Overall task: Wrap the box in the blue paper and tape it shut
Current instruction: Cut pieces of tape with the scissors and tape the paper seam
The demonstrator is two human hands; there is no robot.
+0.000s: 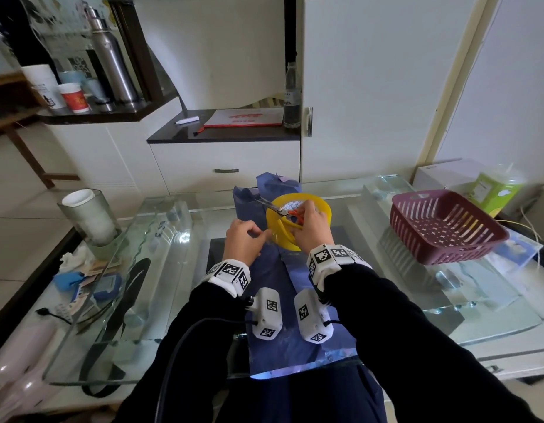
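Head camera view, looking down at a person's two hands over a glass table. A large yellow tape roll stands on its edge at the middle of the table, and everything else is placed from it. The right hand is raised in front of the roll, its fingers curled through the orange handles of a pair of scissors; the blades point up and to the left, across the roll's left rim. The left hand is just left of the roll, fingers curled, thumb and forefinger pinched together at the roll's left edge; whether they hold the loose end of the tape is too small to tell. Directly behind the roll stands the box, covered in blue paper with crumpled paper rising at its top. A sheet of blue paper lies flat from under the roll towards the person, passing beneath both wrists. Well to the right of the roll sits a maroon slotted basket. Well to the left stands a grey cylinder.
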